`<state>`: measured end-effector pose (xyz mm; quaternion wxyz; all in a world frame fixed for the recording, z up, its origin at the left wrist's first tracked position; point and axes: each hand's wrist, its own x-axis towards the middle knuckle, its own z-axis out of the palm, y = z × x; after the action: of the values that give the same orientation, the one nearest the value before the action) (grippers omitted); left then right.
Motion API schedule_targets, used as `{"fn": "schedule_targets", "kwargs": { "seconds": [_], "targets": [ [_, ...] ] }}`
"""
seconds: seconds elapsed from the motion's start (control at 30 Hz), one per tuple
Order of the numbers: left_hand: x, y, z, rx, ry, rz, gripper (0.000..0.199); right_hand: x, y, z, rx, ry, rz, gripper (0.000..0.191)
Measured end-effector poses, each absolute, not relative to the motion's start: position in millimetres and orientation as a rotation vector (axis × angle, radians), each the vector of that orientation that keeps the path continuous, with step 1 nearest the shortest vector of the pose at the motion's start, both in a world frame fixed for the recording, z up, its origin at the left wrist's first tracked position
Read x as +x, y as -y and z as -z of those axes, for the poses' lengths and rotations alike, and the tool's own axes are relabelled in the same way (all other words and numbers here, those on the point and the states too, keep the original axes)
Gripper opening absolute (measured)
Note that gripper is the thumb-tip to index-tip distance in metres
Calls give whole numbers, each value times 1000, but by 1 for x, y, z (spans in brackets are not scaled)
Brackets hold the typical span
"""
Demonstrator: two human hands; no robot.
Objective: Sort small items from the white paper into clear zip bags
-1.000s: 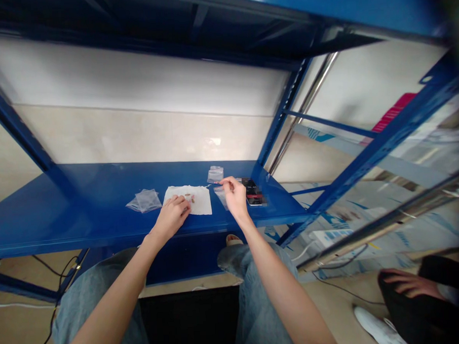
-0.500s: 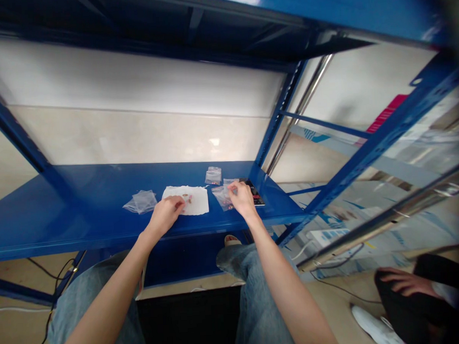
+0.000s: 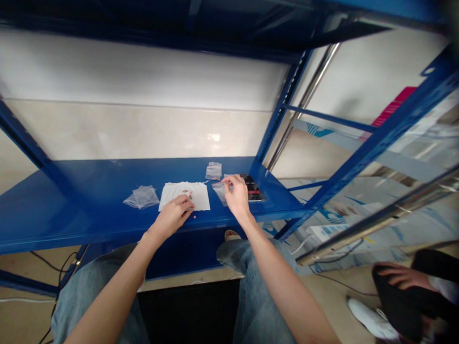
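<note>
A white paper sheet (image 3: 203,196) with several small reddish-brown pieces (image 3: 185,191) lies on the blue shelf (image 3: 100,182). My left hand (image 3: 175,212) rests over its lower edge, fingers pinched together; what they hold, if anything, is too small to name. One pink bit (image 3: 194,217) is on the shelf beside those fingertips. My right hand (image 3: 236,196) has its fingers closed on a clear plastic bag (image 3: 218,191) right of the paper. Behind it sits a small stack of bags (image 3: 213,170) with bits inside.
More clear bags (image 3: 142,197) lie left of the paper. A black-and-red packet (image 3: 253,188) is right of my right hand. Blue uprights (image 3: 283,106) frame the shelf. At the lower right, another person's hand (image 3: 405,276) rests on a dark trouser leg.
My left hand has moved slightly right across the paper's lower edge, and the pink bit now shows beside it. My right hand has shifted a little left and up over the bag.
</note>
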<state>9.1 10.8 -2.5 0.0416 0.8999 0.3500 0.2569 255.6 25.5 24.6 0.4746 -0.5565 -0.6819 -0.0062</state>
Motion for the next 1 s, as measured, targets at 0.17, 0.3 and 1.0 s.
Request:
{"fn": "schedule_targets", "kwargs": {
  "seconds": [0.17, 0.3, 1.0],
  "targets": [
    [19, 0, 4, 2726, -1331, -950, 26, 191, 10, -1, -1252, 1927, -24, 35],
    [25, 7, 4, 2628, -1474, -1074, 26, 167, 15, 17, -1229, 2101, -28, 42],
    [26, 4, 4, 2689, -1280, -961, 46, 232, -14, -28, -1249, 2044, -379, 24]
  ]
}}
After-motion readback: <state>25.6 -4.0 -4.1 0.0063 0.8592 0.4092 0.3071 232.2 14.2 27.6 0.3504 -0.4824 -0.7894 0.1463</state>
